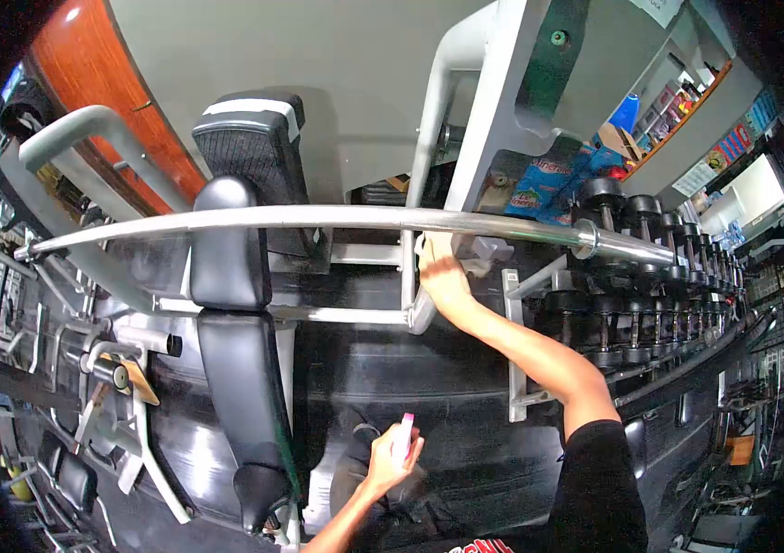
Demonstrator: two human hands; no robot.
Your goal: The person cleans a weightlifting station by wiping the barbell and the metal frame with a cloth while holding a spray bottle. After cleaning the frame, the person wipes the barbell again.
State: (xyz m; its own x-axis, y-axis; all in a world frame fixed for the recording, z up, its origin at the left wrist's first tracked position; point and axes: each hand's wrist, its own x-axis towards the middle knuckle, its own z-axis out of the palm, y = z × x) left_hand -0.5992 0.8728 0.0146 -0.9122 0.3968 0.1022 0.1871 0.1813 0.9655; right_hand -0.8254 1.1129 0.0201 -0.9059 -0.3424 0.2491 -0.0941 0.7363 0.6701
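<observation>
Low in the middle, my left hand [394, 461] is closed around a small white bottle with a pink top [404, 438]. My right hand [444, 279] reaches forward to the grey metal frame [421, 309] of the bench press, just below the barbell [337, 217]. Its fingers are bent at the upright, partly hidden under the bar, with a whitish scrap [421, 245] at their edge; I cannot tell whether they grip it. The long chrome bar crosses over the black padded bench [237, 369], left of both hands.
Racks of black dumbbells [606, 318] stand at the right. A second padded seat [249, 152] is against the grey wall, near a wooden panel [102, 83]. Blue packs [539, 184] lie behind the frame. More machines [125, 369] fill the left side of the black floor.
</observation>
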